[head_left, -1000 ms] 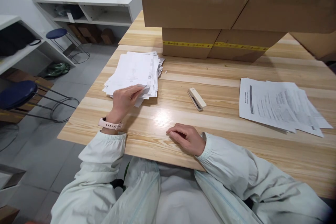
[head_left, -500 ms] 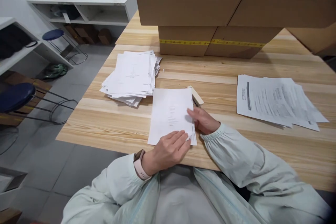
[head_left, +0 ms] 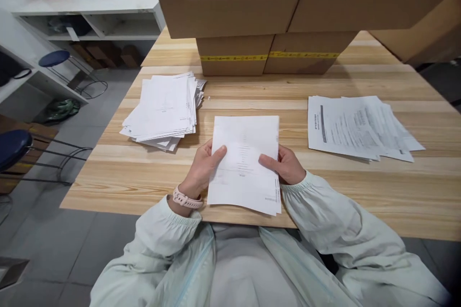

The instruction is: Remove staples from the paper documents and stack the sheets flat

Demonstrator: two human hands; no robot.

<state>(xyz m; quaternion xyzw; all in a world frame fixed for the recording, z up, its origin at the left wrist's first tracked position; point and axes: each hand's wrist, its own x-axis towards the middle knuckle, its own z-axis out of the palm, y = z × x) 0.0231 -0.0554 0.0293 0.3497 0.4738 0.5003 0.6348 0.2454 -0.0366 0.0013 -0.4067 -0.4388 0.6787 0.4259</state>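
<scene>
A small set of printed paper sheets (head_left: 245, 177) is held up in front of me, over the near edge of the table. My left hand (head_left: 204, 165) grips its left edge, thumb on top and fingers underneath. On the right edge, my right hand (head_left: 286, 165) pinches it the same way. The sheets' lower right corners are slightly offset from each other. To the left lies a messy paper stack (head_left: 163, 105) with sheets jutting out at angles. Farther right, a fanned pile of printed sheets (head_left: 355, 127) rests on the wood.
Large cardboard boxes (head_left: 234, 0) are stacked at the back of the wooden table (head_left: 137, 177); the lower ones carry yellow tape. Blue-topped stools (head_left: 54, 58) stand on the floor to the left, near white shelves (head_left: 93, 2).
My left hand has gone from lying on the sheets to gripping their left edge. The sheets are now lifted, covering the cream-coloured object that lay beside them. The camera view has shifted.
</scene>
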